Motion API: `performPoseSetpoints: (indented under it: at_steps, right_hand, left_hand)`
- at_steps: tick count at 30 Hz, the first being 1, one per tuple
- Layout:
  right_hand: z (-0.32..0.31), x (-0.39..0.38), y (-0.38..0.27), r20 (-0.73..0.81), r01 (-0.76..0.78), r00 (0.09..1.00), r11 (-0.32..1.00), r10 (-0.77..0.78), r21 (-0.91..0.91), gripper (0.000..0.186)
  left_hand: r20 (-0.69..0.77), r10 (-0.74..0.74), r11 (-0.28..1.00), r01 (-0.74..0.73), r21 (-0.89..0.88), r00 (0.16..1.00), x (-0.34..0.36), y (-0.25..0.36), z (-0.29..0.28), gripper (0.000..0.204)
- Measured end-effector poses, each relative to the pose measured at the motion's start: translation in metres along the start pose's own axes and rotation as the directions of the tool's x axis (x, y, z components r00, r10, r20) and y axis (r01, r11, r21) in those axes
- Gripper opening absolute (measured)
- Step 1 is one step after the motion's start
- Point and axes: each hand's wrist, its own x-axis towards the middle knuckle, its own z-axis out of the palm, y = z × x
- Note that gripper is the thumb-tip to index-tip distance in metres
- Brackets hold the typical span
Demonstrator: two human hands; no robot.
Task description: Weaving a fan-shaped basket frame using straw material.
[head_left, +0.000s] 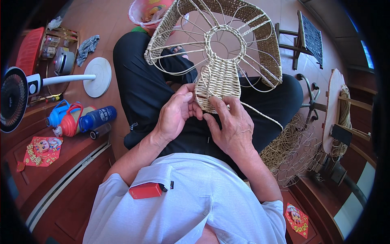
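Observation:
A woven straw basket [268, 51] with a wire frame rests across my lap. A cord-wrapped ring [208, 44] sits in its middle, with wire loops and cords running out to the tall woven wall. From the ring a tightly woven panel [225, 79] comes toward me. My left hand [176, 112] has its fingers curled at the panel's lower left edge. My right hand [233, 126] pinches the panel's near end, index finger on top and thumb below. A loose straw cord [264, 114] trails from the panel over my right thigh.
A heap of straw cord [284, 152] lies on the floor at right, near a round wooden board [333, 110]. A folding stool [306, 40] stands at the far right. At left are a white fan [65, 79] and several bottles [97, 118]. A pink bucket [142, 14] stands beyond my knee.

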Motion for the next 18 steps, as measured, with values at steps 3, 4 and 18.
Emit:
performPoseSetpoints:
  at_steps: [3,4,18]
  right_hand:
    - [-0.001,0.002,-0.001,0.036,-0.015,0.999,1.000,0.016,-0.015,0.046]
    - [-0.002,0.002,-0.001,0.034,-0.015,0.999,1.000,0.015,-0.015,0.046]
    - [-0.019,0.003,-0.012,0.160,-0.078,0.983,0.992,0.092,-0.094,0.049]
  left_hand:
    - [-0.044,-0.057,0.998,0.058,0.009,0.997,0.004,-0.003,-0.005,0.033]
    - [-0.023,-0.043,0.999,0.043,0.007,0.999,0.006,-0.005,-0.007,0.033]
    - [0.021,-0.016,0.981,0.012,0.192,1.000,0.030,-0.018,-0.015,0.031]
